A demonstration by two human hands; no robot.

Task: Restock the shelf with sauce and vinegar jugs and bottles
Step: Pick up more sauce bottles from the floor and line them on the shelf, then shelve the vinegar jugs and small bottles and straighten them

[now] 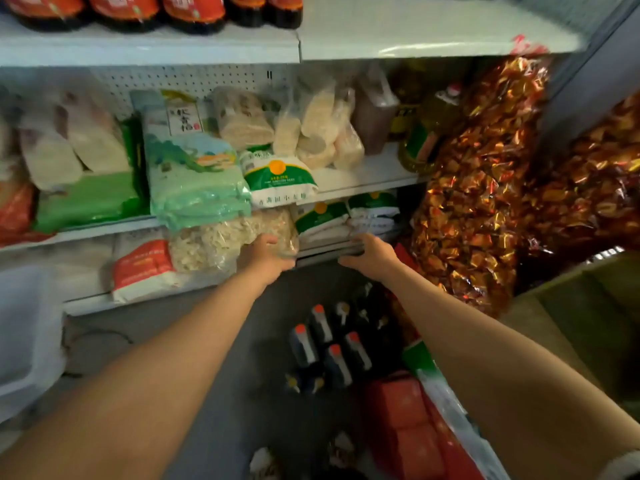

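Both hands grasp the front edge of the grey metal lower shelf [325, 252]: left hand [265, 256], right hand [372, 252]. Dark red-capped sauce bottles [329, 348] stand on the floor below.

Jugs [152, 10] are set on the top shelf [433, 32]. Sacks [194, 174] are stacked on the middle shelf [363, 178]. Bottles [332, 344] are grouped on the floor [214, 358] below, with hanging bags [474, 188] to the right.
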